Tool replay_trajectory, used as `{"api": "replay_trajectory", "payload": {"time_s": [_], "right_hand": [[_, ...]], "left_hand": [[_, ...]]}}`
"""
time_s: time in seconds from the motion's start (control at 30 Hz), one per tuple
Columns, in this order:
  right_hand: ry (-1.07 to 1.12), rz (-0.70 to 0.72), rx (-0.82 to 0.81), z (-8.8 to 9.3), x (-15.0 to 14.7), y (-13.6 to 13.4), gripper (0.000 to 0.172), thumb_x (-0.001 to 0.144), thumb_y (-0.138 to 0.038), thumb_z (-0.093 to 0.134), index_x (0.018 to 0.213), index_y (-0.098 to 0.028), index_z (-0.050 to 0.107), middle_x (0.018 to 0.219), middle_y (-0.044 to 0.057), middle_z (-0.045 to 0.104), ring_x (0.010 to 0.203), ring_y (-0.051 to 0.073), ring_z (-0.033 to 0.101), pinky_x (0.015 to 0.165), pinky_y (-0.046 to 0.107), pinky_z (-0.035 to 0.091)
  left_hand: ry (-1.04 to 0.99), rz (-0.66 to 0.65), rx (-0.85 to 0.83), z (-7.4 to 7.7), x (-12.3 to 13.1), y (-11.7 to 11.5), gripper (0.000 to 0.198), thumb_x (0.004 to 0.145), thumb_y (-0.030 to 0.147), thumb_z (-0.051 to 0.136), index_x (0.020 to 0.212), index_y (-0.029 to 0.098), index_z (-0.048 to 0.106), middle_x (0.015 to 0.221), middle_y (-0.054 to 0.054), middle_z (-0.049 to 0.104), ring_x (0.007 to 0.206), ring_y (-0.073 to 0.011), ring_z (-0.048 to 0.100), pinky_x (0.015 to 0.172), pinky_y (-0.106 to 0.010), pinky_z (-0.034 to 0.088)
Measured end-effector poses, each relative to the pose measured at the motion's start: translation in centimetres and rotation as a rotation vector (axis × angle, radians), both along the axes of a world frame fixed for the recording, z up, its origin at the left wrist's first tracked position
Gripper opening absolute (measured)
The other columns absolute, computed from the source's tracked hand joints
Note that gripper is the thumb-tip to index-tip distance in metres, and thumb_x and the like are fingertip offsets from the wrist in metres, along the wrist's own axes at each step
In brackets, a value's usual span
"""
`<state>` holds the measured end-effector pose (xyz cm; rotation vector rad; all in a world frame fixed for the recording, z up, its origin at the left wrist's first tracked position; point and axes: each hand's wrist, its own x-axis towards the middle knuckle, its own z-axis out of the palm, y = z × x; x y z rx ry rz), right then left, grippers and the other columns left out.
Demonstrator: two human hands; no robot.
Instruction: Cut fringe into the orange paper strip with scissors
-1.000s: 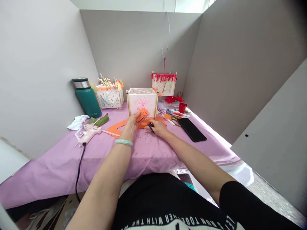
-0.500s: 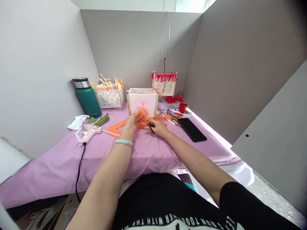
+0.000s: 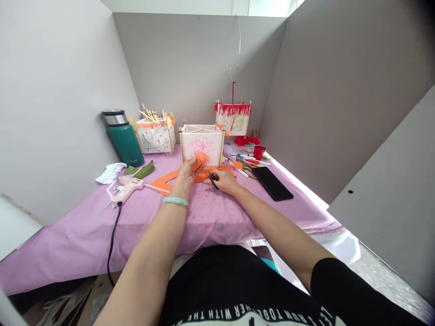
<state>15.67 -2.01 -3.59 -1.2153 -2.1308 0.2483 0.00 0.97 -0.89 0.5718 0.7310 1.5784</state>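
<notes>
My left hand (image 3: 185, 174) pinches a small piece of orange paper (image 3: 201, 160) with a fringed edge, held just in front of a white paper lantern box (image 3: 201, 143) with a pink flower drawn on it. My right hand (image 3: 224, 180) grips black-handled scissors (image 3: 211, 177) whose blades point up into the orange paper. Under both hands a larger orange paper sheet (image 3: 162, 182) lies on the purple tablecloth (image 3: 142, 217). A pale green bangle sits on my left wrist.
A pink glue gun (image 3: 125, 188) with a black cord lies left, by white tissue (image 3: 109, 173) and green scraps. A green flask (image 3: 123, 137) and two more lanterns (image 3: 155, 136) (image 3: 233, 118) stand behind. A black phone (image 3: 272, 183), pens and a red cup (image 3: 258, 152) lie right. Grey partitions enclose the table.
The hands have stayed nearly in place; the orange piece has shifted slightly up and the scissors have worked a little along its fringed edge.
</notes>
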Motion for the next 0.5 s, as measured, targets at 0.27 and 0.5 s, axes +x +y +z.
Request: {"api": "replay_trajectory", "payload": {"time_s": [0.27, 0.5], "right_hand": [[-0.018, -0.030, -0.006, 0.01, -0.10, 0.01, 0.042, 0.073, -0.058, 0.060, 0.089, -0.019, 0.064, 0.074, 0.001, 0.064, 0.064, 0.012, 0.054, 0.056, 0.021, 0.029], [-0.034, -0.020, 0.008, -0.11, -0.04, 0.24, 0.041, 0.075, -0.056, 0.060, 0.092, -0.019, 0.065, 0.077, 0.002, 0.066, 0.064, 0.012, 0.054, 0.056, 0.021, 0.029]], "left_hand": [[0.004, -0.013, -0.012, -0.13, 0.12, 0.11, 0.009, 0.073, 0.008, 0.060, 0.077, 0.016, 0.062, 0.075, -0.002, 0.067, 0.070, -0.0126, 0.063, 0.075, -0.031, 0.053], [0.006, -0.009, -0.022, -0.13, 0.11, 0.17, 0.009, 0.073, 0.007, 0.059, 0.076, 0.016, 0.062, 0.075, -0.001, 0.067, 0.070, -0.0127, 0.063, 0.074, -0.030, 0.053]]}}
